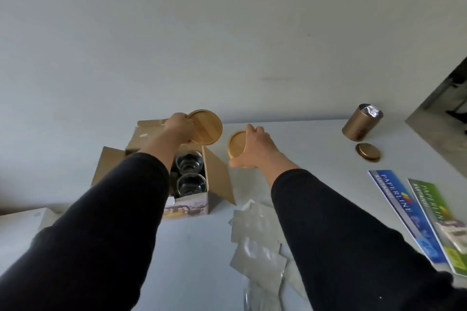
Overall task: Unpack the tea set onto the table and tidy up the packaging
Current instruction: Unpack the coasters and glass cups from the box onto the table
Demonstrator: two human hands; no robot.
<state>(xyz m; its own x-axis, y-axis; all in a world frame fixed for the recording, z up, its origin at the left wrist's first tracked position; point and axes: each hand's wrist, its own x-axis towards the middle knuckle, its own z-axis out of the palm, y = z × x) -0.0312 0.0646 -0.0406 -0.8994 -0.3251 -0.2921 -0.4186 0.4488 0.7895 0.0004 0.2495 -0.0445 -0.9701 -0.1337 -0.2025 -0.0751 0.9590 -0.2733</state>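
— White tabletop (290, 134) and pale wall are seen; what is laid out, largest first?

— An open brown cardboard box (187, 179) with clear glass cups (190, 183) inside, crumpled silvery wrapping sheets (255, 242) near the front edge, then two round bamboo coasters. One coaster (206, 127) is pinched at its rim by the left hand (178, 125) above the box; the other (237, 145) is gripped by the curled fingers of the right hand (255, 146), just beside the box.

— What could go wrong?

— A coaster could be dropped onto the glasses if the edge pinch slips.

— What is hidden?

— Box contents under the left sleeve are covered, and whether the right coaster touches the table cannot be told.
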